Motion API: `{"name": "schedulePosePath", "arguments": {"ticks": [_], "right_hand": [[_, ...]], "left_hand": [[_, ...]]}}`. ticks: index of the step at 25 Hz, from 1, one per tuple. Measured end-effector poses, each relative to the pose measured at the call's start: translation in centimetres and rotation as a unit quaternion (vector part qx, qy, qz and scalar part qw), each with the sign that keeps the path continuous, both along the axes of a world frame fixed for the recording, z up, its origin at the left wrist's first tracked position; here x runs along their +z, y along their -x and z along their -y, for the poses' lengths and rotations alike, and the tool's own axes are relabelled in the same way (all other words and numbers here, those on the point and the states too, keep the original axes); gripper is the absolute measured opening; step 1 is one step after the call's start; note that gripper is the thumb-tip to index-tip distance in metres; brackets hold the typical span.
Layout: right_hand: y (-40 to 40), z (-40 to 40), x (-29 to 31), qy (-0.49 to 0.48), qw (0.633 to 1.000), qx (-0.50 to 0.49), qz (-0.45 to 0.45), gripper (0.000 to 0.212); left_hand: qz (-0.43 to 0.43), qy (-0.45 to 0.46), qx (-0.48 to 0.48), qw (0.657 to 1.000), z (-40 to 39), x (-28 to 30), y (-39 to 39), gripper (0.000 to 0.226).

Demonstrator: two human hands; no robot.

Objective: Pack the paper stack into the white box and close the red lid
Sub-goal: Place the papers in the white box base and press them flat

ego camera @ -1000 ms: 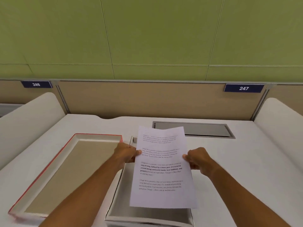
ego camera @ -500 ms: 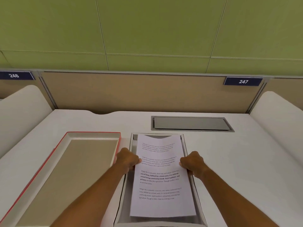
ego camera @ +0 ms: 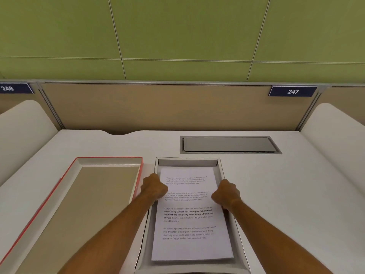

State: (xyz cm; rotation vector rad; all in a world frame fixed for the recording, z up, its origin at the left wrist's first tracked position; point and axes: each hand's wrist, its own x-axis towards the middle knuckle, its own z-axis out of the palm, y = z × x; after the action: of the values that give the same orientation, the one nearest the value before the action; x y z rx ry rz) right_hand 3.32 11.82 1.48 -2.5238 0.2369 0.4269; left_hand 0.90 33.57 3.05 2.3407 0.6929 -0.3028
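Observation:
The paper stack (ego camera: 190, 224), white sheets with printed text, lies inside the white box (ego camera: 187, 162) near the desk's front edge. My left hand (ego camera: 155, 187) grips the stack's left edge and my right hand (ego camera: 226, 193) grips its right edge, both down between the box's side walls. The red lid (ego camera: 141, 175) lies upside down to the left of the box, showing its tan inside and red rim.
A white desk (ego camera: 286, 194) carries a grey cable hatch (ego camera: 230, 144) behind the box. Tan partition panels with labels 246 and 247 stand at the back. Curved white dividers (ego camera: 335, 131) rise on both sides.
The paper stack was held tilted above the box, then lowered. It now lies nearly flat inside the box with both hands still on its edges.

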Motion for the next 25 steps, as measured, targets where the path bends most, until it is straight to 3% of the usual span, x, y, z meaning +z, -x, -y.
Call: {"name": "schedulePosePath", "arguments": {"ticks": [3, 7, 13, 17, 20, 22, 23, 25], "right_hand": [[0.3, -0.5, 0.4, -0.013, 1.0, -0.005, -0.014, 0.028], [0.6, -0.9, 0.4, -0.078, 0.996, -0.018, -0.03, 0.026], [0.1, -0.8, -1.4, -0.225, 0.966, -0.07, -0.106, 0.07], [-2.6, 0.7, -6.5, -0.24, 0.962, -0.07, -0.111, 0.093], [0.4, -0.3, -1.4, -0.196, 0.975, -0.037, -0.095, 0.072], [2.4, -0.5, 0.2, -0.121, 0.99, 0.032, -0.072, 0.054], [3.4, -0.6, 0.6, -0.075, 0.992, 0.077, -0.071, 0.063], [5.7, -0.4, 0.4, 0.012, 0.981, 0.169, -0.097, 0.102]], "left_hand": [[-0.002, 0.017, -0.015, 1.0, 0.6, 0.1, 0.2, 0.018], [-0.01, 0.083, 0.034, 0.996, 1.2, 0.5, 0.4, 0.06], [-0.043, 0.251, 0.087, 0.963, 0.9, -0.1, 0.2, 0.103], [-0.038, 0.327, 0.105, 0.938, 0.7, 0.3, 0.8, 0.088], [-0.038, 0.309, 0.092, 0.946, 0.5, 0.5, 1.4, 0.08], [-0.033, 0.227, 0.033, 0.973, 0.5, 0.3, 2.5, 0.078], [-0.039, 0.167, -0.017, 0.985, 0.6, -0.1, 3.4, 0.083], [-0.054, 0.075, -0.118, 0.989, 1.3, -1.0, 5.7, 0.107]]}}
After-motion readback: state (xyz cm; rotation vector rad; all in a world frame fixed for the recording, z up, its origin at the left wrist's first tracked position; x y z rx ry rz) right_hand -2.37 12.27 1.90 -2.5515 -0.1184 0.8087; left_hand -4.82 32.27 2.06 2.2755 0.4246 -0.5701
